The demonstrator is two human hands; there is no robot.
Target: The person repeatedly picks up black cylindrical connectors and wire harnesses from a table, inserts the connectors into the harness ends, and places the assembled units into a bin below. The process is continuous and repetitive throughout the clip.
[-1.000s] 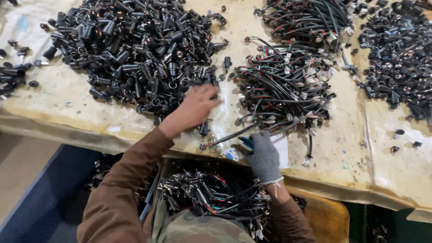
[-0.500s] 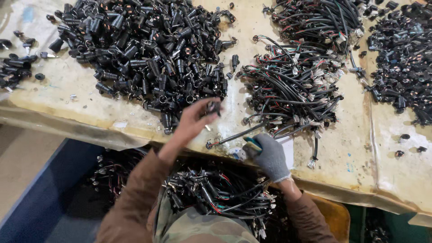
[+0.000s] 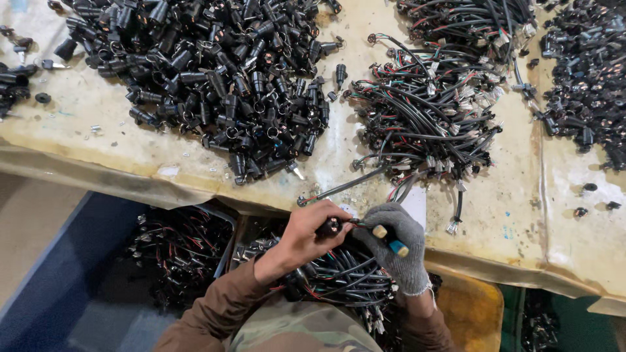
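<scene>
We keep both hands close together over the table edge (image 3: 195, 195), below the big heap of black sockets (image 3: 215, 78) and the wire harness pile (image 3: 430, 111). Our bare left hand (image 3: 306, 238) pinches a small black socket (image 3: 328, 227) tight; our gloved right hand (image 3: 394, 244) wraps shut around a screwdriver (image 3: 390, 241). We should keep the tip square. The socket is round, dark, shiny-rimmed.

Stained beige worktable (image 3: 117, 140) above a grey floor (image 3: 26, 221)

The left hand (image 3: 306, 238) hides most of the black connector (image 3: 328, 227).
</scene>
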